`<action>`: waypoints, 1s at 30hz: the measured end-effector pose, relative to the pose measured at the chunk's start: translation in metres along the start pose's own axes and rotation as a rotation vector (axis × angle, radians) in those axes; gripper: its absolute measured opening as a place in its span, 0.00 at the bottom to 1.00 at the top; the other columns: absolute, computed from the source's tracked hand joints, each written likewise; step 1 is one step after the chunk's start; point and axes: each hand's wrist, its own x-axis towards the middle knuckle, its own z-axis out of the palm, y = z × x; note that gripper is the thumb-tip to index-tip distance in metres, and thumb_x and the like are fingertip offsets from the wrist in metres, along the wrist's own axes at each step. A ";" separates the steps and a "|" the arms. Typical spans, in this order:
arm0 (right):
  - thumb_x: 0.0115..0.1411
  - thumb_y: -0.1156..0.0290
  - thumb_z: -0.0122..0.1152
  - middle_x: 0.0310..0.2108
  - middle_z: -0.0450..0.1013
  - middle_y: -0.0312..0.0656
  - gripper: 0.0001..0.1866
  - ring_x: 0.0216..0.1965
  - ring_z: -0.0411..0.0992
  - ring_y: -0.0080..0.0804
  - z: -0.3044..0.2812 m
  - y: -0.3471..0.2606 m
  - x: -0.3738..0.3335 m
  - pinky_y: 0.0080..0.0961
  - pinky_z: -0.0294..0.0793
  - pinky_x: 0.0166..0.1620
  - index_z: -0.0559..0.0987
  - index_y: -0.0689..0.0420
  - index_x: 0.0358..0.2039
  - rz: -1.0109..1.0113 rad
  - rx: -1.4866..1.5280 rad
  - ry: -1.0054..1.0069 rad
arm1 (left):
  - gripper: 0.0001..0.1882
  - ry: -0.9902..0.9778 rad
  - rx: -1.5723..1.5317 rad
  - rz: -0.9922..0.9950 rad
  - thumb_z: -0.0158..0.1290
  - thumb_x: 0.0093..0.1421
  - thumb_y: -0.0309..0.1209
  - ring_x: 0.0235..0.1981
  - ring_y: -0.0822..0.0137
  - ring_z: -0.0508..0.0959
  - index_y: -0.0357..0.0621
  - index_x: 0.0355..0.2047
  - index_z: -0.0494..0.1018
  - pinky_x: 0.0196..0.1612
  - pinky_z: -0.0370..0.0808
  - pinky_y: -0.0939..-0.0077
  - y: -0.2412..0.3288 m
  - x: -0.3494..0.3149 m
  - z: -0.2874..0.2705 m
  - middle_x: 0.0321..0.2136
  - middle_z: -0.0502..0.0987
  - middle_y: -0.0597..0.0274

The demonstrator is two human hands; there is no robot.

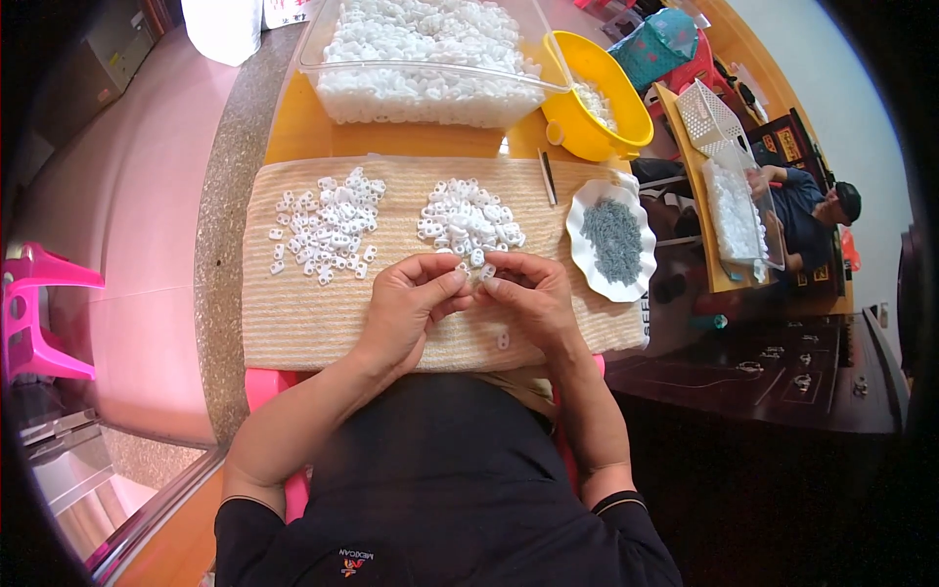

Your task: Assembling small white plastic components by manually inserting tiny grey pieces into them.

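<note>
Both hands meet over the near part of a striped beige cloth (293, 328). My left hand (416, 295) pinches a small white plastic piece with thumb and forefinger. My right hand (536, 296) grips a similar white two-holed piece (486, 273) close beside it; the fingertips partly hide both. Just beyond the fingers lies a heap of small white pieces (469, 210). Another, more spread-out heap (333, 225) is to its left. One loose white piece (503, 341) rests below my right hand. On the right, a scalloped white plate (577, 221) holds tiny grey parts (614, 243).
A clear bin (430, 66) full of white pieces stands beyond the cloth, beside a yellow basin (587, 144). Thin dark and white sticks (549, 179) lie near the plate. A person (807, 220) sits at another table at right. A pink stool (59, 264) stands left.
</note>
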 end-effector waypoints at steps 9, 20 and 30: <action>0.58 0.80 0.59 0.37 0.77 0.45 0.15 0.35 0.77 0.29 0.001 0.002 0.000 0.24 0.79 0.40 0.75 0.66 0.47 0.005 0.029 -0.065 | 0.08 0.005 -0.009 -0.013 0.55 0.59 0.23 0.30 0.71 0.79 0.35 0.39 0.74 0.37 0.80 0.80 -0.001 0.000 0.001 0.30 0.78 0.58; 0.60 0.76 0.59 0.37 0.77 0.45 0.15 0.35 0.77 0.29 0.010 -0.003 -0.003 0.23 0.79 0.39 0.74 0.66 0.48 0.070 0.070 -0.104 | 0.09 0.003 0.008 -0.011 0.55 0.59 0.23 0.29 0.72 0.79 0.34 0.39 0.73 0.36 0.80 0.80 -0.004 -0.001 0.001 0.30 0.78 0.59; 0.59 0.76 0.60 0.39 0.77 0.43 0.17 0.37 0.76 0.26 0.011 -0.004 -0.004 0.23 0.78 0.41 0.74 0.65 0.49 0.041 0.041 -0.114 | 0.09 0.003 0.021 -0.006 0.56 0.59 0.24 0.29 0.73 0.79 0.34 0.40 0.74 0.36 0.79 0.82 -0.005 -0.001 0.001 0.30 0.78 0.60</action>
